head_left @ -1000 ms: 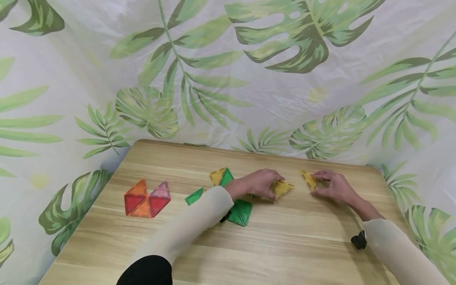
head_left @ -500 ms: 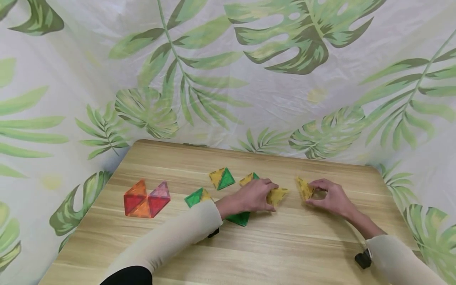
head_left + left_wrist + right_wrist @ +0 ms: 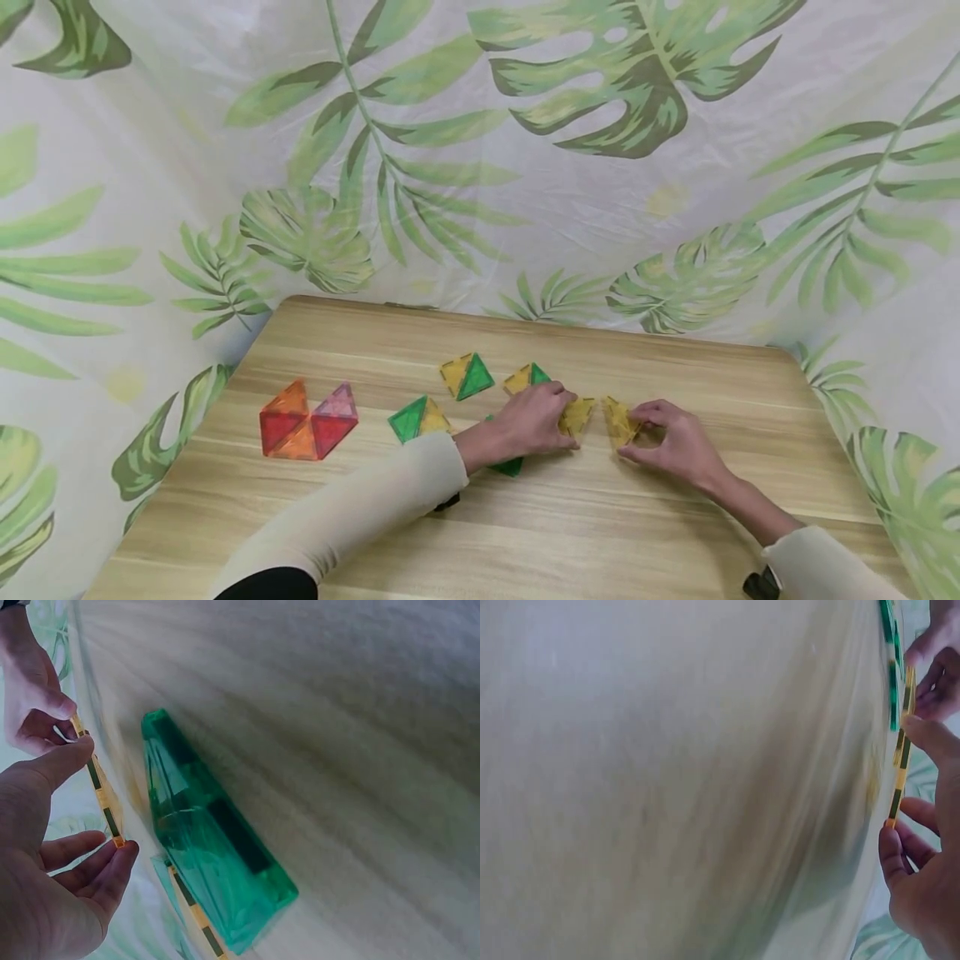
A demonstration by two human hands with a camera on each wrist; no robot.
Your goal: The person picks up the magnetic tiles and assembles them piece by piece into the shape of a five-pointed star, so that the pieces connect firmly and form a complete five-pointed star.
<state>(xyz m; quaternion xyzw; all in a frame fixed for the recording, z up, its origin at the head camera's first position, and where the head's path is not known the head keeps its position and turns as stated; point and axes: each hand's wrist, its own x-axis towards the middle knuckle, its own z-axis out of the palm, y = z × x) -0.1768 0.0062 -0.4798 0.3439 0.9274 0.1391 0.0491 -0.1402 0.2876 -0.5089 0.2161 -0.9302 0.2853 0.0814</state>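
Yellow tiles (image 3: 596,417), leaf-print green-white cloth (image 3: 600,192)

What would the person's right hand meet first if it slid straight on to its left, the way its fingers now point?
Probably the yellow triangle tile held by the left hand. The right hand pinches its own yellow tile, whose edge would likely touch first; a narrow gap separates them.
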